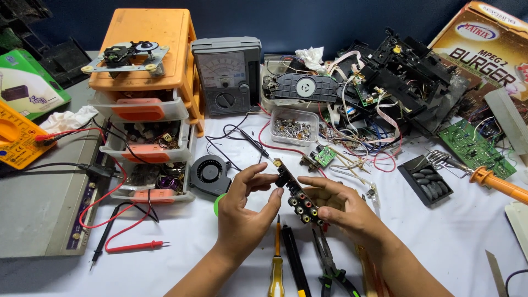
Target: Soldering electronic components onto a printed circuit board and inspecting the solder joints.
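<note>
Both hands on one jack board [300,199], held above the desk [456,242] at frame centre. My left hand [245,212] pinches its upper end, thumb and fingertips narrow on the edge. My right hand [346,212] cups the lower end from 3 o'clock, grip closed on it. Board runs tilted, 11 to 5 o'clock, jacks facing up. Screwdriver [276,258] and pliers [330,264] lie on the desk at 6 o'clock below it. Fan [209,173] at 9 o'clock, near the left hand. Orange drawer unit [148,82] at 10 o'clock, meter [226,74] at 12, well apart.
</note>
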